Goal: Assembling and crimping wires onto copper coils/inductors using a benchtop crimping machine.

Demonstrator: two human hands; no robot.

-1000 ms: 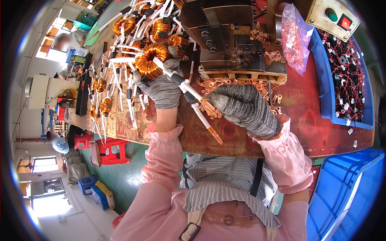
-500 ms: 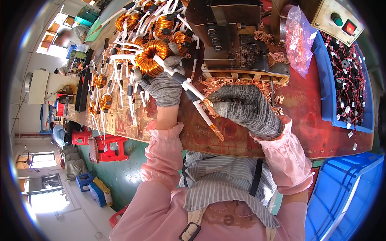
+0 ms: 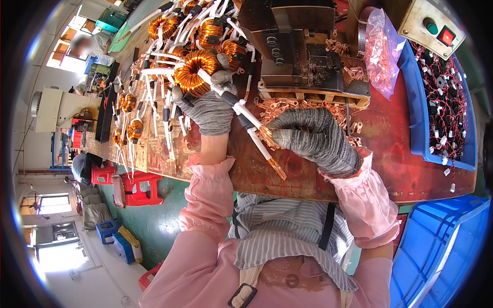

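In my gloved left hand [image 3: 209,114] is a toroidal coil [image 3: 196,73] wound with copper wire, its fingers wrapped round the lower side. Two white-sleeved leads with black bands run from the coil down to the right. One lead ends in a bare copper tip [image 3: 276,168], which hangs free over the table. The gloved fingers of my right hand [image 3: 314,137] are closed on the other lead's frayed copper strands [image 3: 268,136]. The fingertips partly hide those strands.
More toroidal coils [image 3: 209,34] lie heaped at the left. A dark metal press [image 3: 303,61] stands ahead, with copper lugs [image 3: 287,106] scattered before it. A plastic bag [image 3: 381,56], a blue tray [image 3: 417,128] of small wired parts and a switch box [image 3: 434,25] are at the right.
My hands and the coil have hardly moved. In the background at the left, a seated person has shifted slightly.
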